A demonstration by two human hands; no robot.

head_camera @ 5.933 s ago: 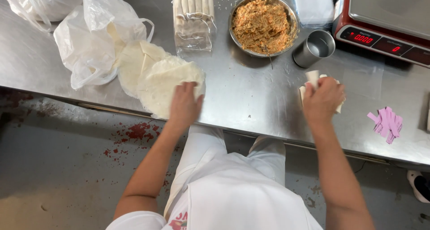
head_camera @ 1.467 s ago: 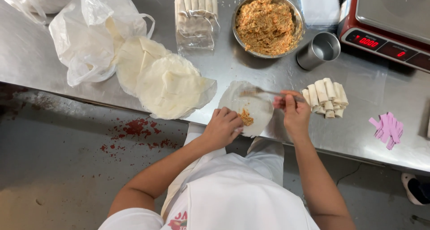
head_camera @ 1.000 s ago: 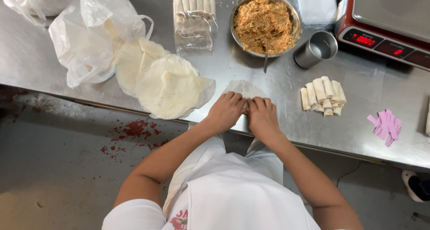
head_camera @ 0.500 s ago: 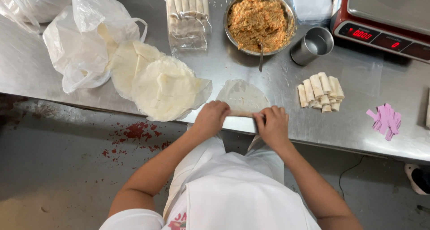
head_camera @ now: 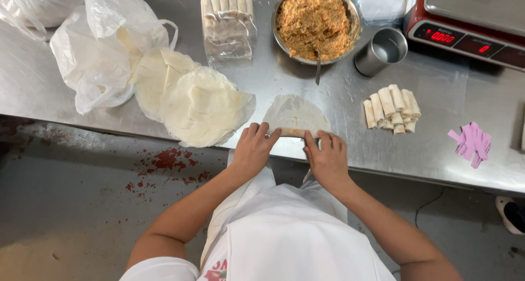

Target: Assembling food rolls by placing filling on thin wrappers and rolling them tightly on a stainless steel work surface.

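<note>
I am looking straight down at my two hands working a thin round wrapper (head_camera: 296, 112) on the steel table (head_camera: 437, 149), close to its near edge so my arms need not reach. My left hand (head_camera: 253, 148) and right hand (head_camera: 327, 156) are pressing side by side on the wrapper's near edge, which is being folded up into a small roll; fingers are lying flat and curled over that roll, pinching it lightly rather than clamping. The far half of the wrapper is lying flat on the table.

The bowl of filling (head_camera: 316, 22) is sitting straight ahead with a spoon (head_camera: 318, 67) leaning on its rim, handle toward me, within easy reach. The stack of wrappers (head_camera: 194, 103) is lying just left of my left hand, spilling out of a white plastic bag (head_camera: 98, 54). A pile of finished rolls (head_camera: 392, 109) is lying to the right, apart from my right hand. A metal cup (head_camera: 381, 51) and a scale (head_camera: 470, 18) are standing behind them, and some pink paper scraps (head_camera: 471, 143) are lying further right.
</note>
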